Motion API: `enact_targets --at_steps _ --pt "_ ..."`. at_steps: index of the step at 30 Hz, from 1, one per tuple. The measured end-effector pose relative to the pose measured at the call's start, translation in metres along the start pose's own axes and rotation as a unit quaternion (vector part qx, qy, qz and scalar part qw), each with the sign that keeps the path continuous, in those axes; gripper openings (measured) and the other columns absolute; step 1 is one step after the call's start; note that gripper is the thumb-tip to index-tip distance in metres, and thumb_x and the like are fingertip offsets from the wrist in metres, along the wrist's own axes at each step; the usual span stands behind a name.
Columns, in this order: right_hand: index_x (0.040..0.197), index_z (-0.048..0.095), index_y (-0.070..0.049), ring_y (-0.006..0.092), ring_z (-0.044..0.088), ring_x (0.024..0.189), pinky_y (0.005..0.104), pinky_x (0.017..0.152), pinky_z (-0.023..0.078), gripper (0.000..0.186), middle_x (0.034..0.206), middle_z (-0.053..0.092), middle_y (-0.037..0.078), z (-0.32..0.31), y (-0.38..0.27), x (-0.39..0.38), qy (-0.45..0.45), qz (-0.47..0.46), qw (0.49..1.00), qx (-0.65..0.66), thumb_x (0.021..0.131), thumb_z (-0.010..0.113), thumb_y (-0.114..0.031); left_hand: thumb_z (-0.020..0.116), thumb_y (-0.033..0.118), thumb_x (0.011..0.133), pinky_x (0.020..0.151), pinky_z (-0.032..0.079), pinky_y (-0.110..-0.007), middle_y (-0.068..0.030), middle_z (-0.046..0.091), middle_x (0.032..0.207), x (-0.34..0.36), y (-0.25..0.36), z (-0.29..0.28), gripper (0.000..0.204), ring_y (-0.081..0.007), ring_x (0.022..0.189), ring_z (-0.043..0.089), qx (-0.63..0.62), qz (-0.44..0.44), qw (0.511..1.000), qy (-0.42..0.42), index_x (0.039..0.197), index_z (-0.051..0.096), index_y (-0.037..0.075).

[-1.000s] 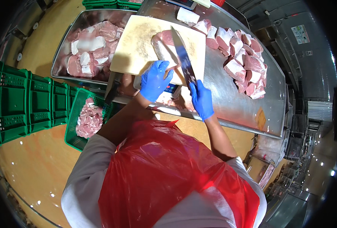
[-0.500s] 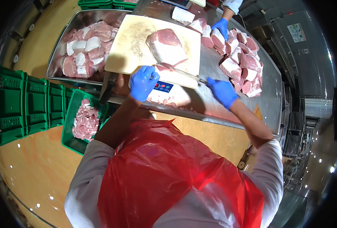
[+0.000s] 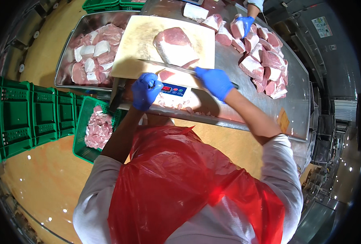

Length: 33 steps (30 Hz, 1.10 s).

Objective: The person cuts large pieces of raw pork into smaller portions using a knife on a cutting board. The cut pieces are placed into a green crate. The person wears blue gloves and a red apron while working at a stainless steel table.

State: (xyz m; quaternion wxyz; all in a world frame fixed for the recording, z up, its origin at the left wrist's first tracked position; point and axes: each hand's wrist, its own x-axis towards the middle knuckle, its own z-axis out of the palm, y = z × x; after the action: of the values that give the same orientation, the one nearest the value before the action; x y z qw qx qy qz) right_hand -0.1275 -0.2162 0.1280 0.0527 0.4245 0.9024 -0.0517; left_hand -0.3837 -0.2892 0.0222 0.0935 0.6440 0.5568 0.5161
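Observation:
My right hand [image 3: 215, 83], in a blue glove, is wrapped round the handle of a knife. The long knife blade [image 3: 164, 65] points left across the near part of the cream cutting board [image 3: 137, 36], in front of a large piece of meat [image 3: 175, 46] with a white fat side. My left hand [image 3: 146, 90], also gloved in blue, is closed with curled fingers near the board's front edge; what it holds, if anything, is hidden. Beside it stands a scale [image 3: 174, 89] with a lit display. A small piece of meat [image 3: 165, 75] lies beyond the scale.
A metal tub [image 3: 63, 67] of meat pieces stands left of the board. Green crates [image 3: 15, 110] stand at the left, one nearer crate [image 3: 80, 140] holding trimmings. Several meat pieces [image 3: 266, 65] pile on the steel table's right, where another person's gloved hand [image 3: 246, 24] grips one.
My right hand and the knife have moved left and slightly up, the blade now reaching further left. My left hand has shifted slightly left and down. The other person's hand has lifted a meat piece.

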Motion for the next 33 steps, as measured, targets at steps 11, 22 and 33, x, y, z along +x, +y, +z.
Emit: enact_targets --at_steps 11,22,33 --pt "0.120 0.060 -0.001 0.0184 0.060 0.054 0.0333 0.052 0.048 0.025 0.069 0.066 0.008 0.056 0.119 -0.184 0.210 0.223 0.916 0.258 0.104 0.057 -0.021 0.067 -0.006 0.078 0.070 0.051 -0.029 -0.0087 0.064 0.079 -0.113 -0.098 -0.196 0.013 -0.0199 0.068 0.061 0.034 -0.304 0.952 -0.026 0.087 0.063 0.002" --pt "0.134 0.043 -0.001 0.0167 0.065 0.088 0.0321 0.075 0.056 0.034 0.104 0.062 0.009 -0.016 0.011 -0.046 0.398 0.075 0.629 0.664 0.103 0.055 -0.008 0.081 0.051 0.074 0.090 0.051 -0.051 -0.0362 0.050 0.132 0.123 0.020 0.086 0.090 -0.0430 0.112 0.058 0.258 -0.075 0.959 -0.095 0.141 0.048 0.002" --pt "0.114 0.045 -0.006 0.0144 0.059 0.064 0.0291 0.056 0.047 0.018 0.080 0.062 0.010 0.057 0.005 -0.103 0.246 0.222 0.749 0.574 0.100 0.055 -0.010 0.082 0.010 0.064 0.111 0.042 -0.041 -0.0196 0.050 0.144 0.155 -0.003 0.017 0.085 -0.0374 0.133 0.048 0.082 0.200 0.924 -0.315 0.143 0.049 0.011"
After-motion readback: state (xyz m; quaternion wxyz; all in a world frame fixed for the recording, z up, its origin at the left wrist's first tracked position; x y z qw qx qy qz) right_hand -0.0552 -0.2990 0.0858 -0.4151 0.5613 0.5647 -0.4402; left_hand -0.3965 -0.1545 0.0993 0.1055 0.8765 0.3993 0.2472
